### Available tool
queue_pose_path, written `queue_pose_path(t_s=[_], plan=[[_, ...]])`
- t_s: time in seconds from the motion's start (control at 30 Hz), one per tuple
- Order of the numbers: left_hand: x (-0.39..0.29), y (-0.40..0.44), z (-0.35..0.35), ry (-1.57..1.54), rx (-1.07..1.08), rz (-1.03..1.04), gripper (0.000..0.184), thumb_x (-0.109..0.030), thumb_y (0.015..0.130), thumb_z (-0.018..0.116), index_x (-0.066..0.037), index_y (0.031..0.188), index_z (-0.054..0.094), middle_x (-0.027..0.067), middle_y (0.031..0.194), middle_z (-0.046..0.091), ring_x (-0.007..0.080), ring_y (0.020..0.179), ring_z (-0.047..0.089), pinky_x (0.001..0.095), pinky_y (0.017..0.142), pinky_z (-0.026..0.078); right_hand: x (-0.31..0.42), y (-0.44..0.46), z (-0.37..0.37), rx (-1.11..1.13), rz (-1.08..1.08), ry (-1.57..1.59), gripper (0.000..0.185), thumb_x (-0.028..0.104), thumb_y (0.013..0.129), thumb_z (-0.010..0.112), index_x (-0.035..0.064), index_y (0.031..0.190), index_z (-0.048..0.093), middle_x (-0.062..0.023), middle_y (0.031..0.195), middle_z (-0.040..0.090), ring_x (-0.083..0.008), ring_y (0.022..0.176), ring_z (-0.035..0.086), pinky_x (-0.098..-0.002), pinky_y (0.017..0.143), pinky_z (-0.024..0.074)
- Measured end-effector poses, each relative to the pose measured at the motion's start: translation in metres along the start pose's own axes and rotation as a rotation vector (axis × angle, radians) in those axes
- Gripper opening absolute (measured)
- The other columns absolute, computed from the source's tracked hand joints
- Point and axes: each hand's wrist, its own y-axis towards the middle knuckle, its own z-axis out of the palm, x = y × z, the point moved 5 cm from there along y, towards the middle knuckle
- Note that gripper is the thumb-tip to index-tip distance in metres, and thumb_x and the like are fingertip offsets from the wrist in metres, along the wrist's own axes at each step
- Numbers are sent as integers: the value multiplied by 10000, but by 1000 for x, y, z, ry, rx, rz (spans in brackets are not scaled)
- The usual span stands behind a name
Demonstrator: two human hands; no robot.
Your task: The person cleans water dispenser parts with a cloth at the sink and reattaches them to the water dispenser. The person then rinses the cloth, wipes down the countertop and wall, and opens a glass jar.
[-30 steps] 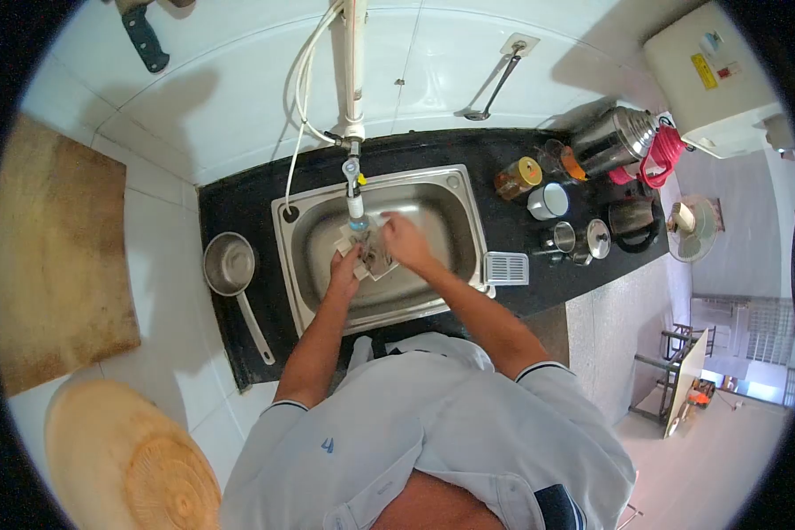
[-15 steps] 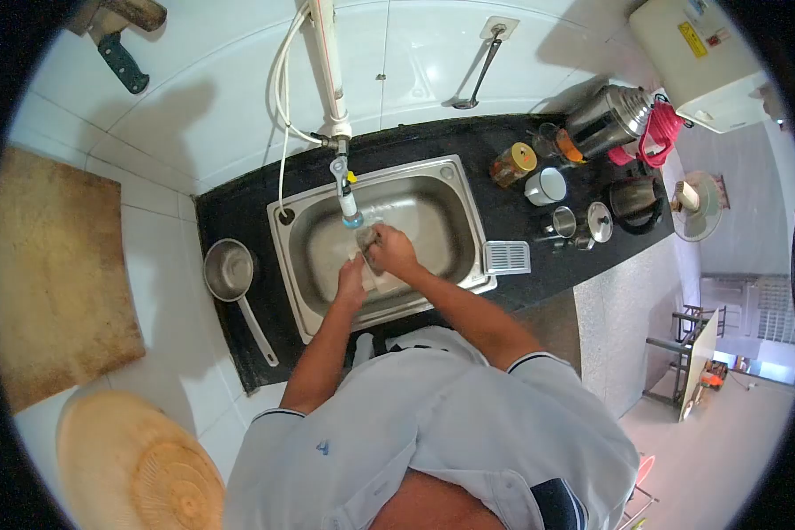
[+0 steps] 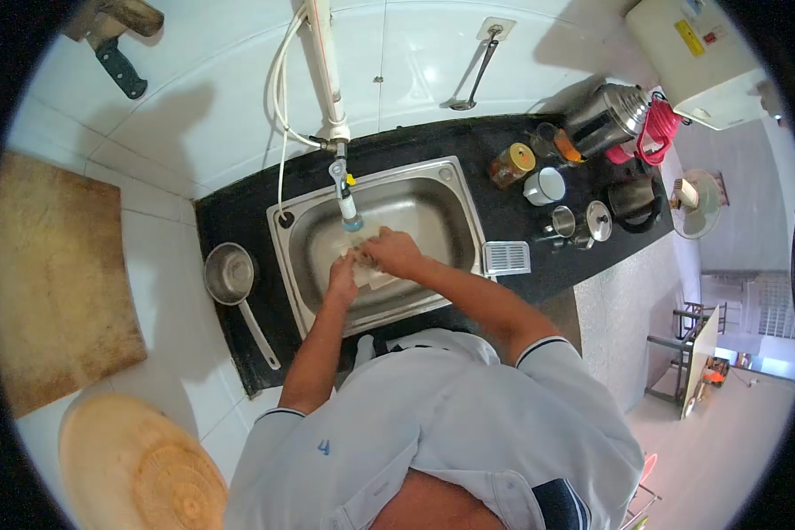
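Observation:
Both of my hands are close together over the steel sink, just below the faucet. My right hand is closed, fingers bent round a greyish scrubbing pad that is blurred and mostly covered. On its left, my left hand is closed with its fingertips touching the same spot. A pale flat piece shows beneath my hands; I cannot tell whether my left hand holds it or it lies in the basin.
Left of the sink lies a long-handled metal saucepan. To the right are a slotted tray, a yellow-lidded jar, a white mug, a metal cup and a kettle. A ladle hangs on the wall.
My left hand has moved up and slightly left, and my right hand has shifted a little down with the greyish pad. More of the pale piece shows below them.

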Motion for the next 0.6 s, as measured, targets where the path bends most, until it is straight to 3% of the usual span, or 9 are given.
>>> queue_pose_path(t_s=[0.13, 0.23, 0.3, 0.43, 0.5, 0.6], plan=[[5, -7, 13, 3, 79, -20, 305, -222, 955, 464, -4, 1169, 489, 112, 1052, 590, 239, 955, 595, 399, 819, 503, -10, 13, -10, -169, -107, -118, 179, 233, 708, 641, 141, 860, 616, -47, 773, 625, -283, 842, 591, -417, 649, 510], [-14, -18, 24, 96, -65, 98, 293, -210, 939, 504, 12, 1130, 518, 91, 1011, 596, 201, 913, 587, 364, 795, 488, -7, 10, -15, -199, -104, -221, 197, 173, 709, 613, 146, 904, 610, -15, 822, 622, -245, 790, 586, -371, 605, 510], [-28, -20, 27, 197, -103, 252, 278, -213, 925, 535, 9, 1091, 552, 77, 968, 599, 176, 880, 570, 332, 764, 466, -7, 8, -5, -95, 95, -275, 124, 170, 736, 592, 137, 850, 625, -48, 810, 643, -260, 784, 598, -387, 591, 507], [-30, -7, 22, 294, -175, 344, 263, -214, 935, 498, 2, 1061, 581, 55, 916, 605, 143, 819, 560, 304, 720, 450, -2, -1, 13, 10, 324, -192, 101, 194, 745, 594, 127, 804, 640, -90, 797, 663, -283, 785, 631, -415, 618, 514], [-34, -8, 21, 363, -193, 365, 271, -229, 934, 501, 1, 1039, 599, 56, 915, 606, 134, 811, 550, 297, 716, 438, -2, -16, 25, 213, 518, 19, 145, 213, 747, 583, 109, 821, 653, -131, 816, 674, -312, 791, 653, -422, 660, 519], [-32, -19, 19, 459, -265, 332, 289, -240, 934, 500, 1, 1056, 602, 58, 920, 614, 139, 811, 555, 299, 728, 442, -4, -18, 32, 321, 558, 230, 241, 238, 722, 588, 75, 881, 667, -181, 839, 664, -336, 807, 653, -407, 689, 521]])
